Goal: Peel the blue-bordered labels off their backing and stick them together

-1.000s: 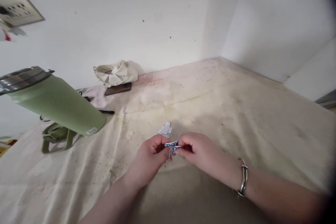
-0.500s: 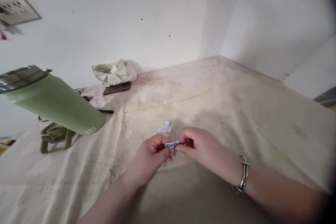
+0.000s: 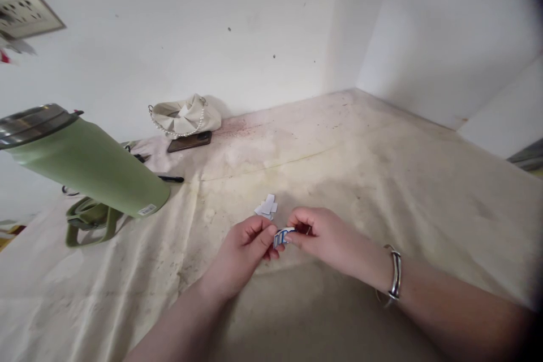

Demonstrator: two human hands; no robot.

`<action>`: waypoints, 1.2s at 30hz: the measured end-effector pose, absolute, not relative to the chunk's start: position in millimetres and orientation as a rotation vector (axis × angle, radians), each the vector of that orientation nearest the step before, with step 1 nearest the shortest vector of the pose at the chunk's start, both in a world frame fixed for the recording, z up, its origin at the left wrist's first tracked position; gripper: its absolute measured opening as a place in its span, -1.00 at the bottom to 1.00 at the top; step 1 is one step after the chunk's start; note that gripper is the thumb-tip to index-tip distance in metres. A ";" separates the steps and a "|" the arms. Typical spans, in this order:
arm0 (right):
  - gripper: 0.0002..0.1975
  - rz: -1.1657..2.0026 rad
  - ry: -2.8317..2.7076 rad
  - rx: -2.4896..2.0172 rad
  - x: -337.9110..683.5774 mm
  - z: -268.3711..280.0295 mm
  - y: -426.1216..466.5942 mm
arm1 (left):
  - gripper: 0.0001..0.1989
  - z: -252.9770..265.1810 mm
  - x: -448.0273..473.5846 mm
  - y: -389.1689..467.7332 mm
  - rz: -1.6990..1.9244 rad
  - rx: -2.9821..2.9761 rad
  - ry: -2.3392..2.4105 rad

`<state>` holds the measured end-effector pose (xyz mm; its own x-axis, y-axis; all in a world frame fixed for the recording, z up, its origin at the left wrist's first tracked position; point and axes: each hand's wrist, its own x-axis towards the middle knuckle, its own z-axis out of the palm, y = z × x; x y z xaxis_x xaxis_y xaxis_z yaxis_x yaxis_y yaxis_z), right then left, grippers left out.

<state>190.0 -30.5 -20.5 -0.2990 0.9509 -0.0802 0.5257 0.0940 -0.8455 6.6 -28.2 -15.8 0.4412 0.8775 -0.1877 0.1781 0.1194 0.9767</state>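
A small piece of white paper or card with blue printing point(image 3: 283, 236) is held between my two hands above the cloth. My left hand point(image 3: 244, 251) pinches its left side between thumb and fingers. At the other side, the thumb and forefinger of my right hand point(image 3: 324, 237) grip it. My fingers cover part of the piece, so its full shape is hidden. Just beyond my left fingertips lies a small pile of white paper strips point(image 3: 267, 205) on the cloth.
A green tumbler point(image 3: 93, 164) with a steel lid stands at the left, a green strap point(image 3: 91, 223) beside its base. Near it lies a black pen point(image 3: 171, 179). Against the wall sit a cream handbag point(image 3: 186, 116) and a phone point(image 3: 189, 142). The cloth point(image 3: 127, 294) is wrinkled.
The printed piece has turned between my fingers, and its blue-marked face now shows more flatly. My hands have shifted only slightly. The paper pile is where it was.
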 end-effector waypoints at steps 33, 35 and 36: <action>-0.74 0.848 -2.041 -1.124 188.8 -13.1 -39.4 | -0.88 -13.4 6.6 -26.9 0.647 0.960 0.947; -0.74 0.850 -2.011 -1.126 188.9 -13.3 -38.6 | -0.88 -14.6 7.6 -27.6 0.684 0.940 0.960; -0.72 0.848 -1.982 -1.131 189.1 -14.1 -37.7 | -0.88 -15.3 8.0 -27.3 0.731 0.919 0.970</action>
